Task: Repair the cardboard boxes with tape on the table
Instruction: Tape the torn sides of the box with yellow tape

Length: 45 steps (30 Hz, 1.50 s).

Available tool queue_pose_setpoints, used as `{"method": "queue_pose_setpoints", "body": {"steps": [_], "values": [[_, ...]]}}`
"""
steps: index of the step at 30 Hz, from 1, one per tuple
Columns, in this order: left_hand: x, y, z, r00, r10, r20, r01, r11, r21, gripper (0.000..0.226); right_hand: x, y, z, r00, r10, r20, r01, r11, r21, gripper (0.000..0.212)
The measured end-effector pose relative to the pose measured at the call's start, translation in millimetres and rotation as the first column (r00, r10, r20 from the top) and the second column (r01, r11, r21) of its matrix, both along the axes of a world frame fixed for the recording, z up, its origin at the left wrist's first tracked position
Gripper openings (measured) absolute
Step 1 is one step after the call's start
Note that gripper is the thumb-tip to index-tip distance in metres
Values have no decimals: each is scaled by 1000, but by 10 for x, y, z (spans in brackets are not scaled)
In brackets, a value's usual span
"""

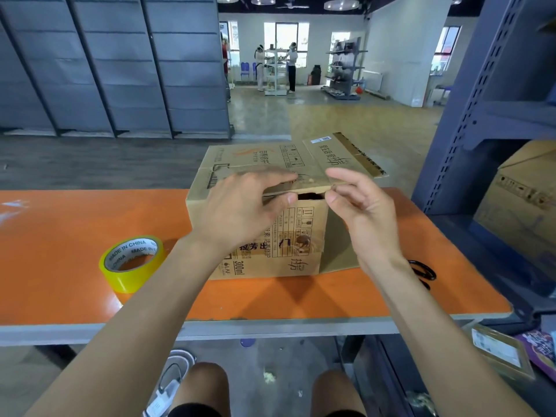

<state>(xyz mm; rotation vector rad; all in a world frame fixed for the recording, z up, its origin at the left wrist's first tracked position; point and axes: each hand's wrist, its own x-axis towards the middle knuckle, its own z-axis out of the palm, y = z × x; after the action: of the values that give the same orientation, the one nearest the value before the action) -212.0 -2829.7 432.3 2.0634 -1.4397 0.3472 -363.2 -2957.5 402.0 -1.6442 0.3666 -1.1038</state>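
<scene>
A brown printed cardboard box (301, 236) stands on the orange table (75, 224), near its middle. My left hand (240, 212) presses down on the box's near top flap, fingers over the edge and thumb under it. My right hand (358, 206) pinches the front edge of the right top flap (337, 155), which stands partly raised. A dark gap shows between the flaps and the box's front wall. A roll of yellow tape (132, 263) lies flat on the table, left of the box and apart from both hands.
Black scissors (422, 272) lie on the table right of the box, partly behind my right wrist. A blue metal rack (481, 115) with another cardboard box (523, 200) stands close on the right. Grey partitions (114, 70) rise behind the table. People stand far back.
</scene>
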Motion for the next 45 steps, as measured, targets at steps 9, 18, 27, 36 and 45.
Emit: {"method": "queue_pose_setpoints", "body": {"steps": [9,18,27,36,45], "values": [[-2,-2,-5,1000,19,8,-19,1000,8,39,74,49,101,998,45,-46,-45,999,8,28],[-31,2,-2,1000,20,7,-20,1000,-3,38,34,50,153,987,67,-149,-63,998,31,35],[20,-3,-22,999,-40,-16,40,999,5,43,105,140,219,994,68,-83,-49,976,211,30],[-29,-14,-147,978,34,205,-24,998,-50,40,36,54,186,985,101,-137,-86,990,112,30],[-30,-16,-207,945,47,323,-20,996,-85,44,-32,101,67,968,-109,-227,58,974,-220,30]]}}
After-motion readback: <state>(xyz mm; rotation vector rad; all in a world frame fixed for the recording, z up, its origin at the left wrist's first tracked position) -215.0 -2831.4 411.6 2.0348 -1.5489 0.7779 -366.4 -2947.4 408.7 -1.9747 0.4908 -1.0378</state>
